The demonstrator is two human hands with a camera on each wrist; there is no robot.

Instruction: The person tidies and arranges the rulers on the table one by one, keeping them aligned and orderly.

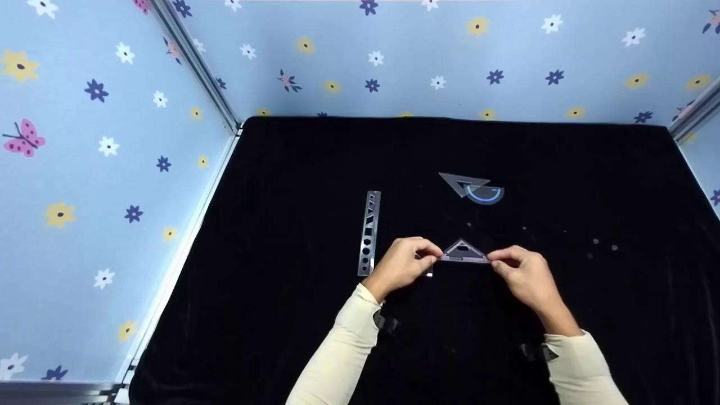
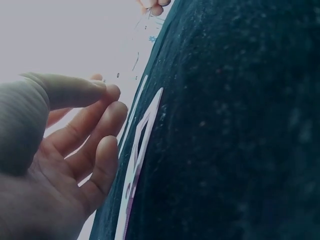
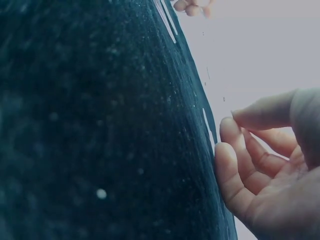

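Triangle: stretched between our hands.
Left hand: we're pinching one corner.
Right hand: we're pinching the opposite corner.
Slip risk: uneven pull could pop a corner loose.
Ruler: just left of our left hand; a swinging wrist might knock it.

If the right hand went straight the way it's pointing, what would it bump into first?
Past the triangle it pinches, the right hand would probably meet the left hand first, though their exact heights are hard to judge.
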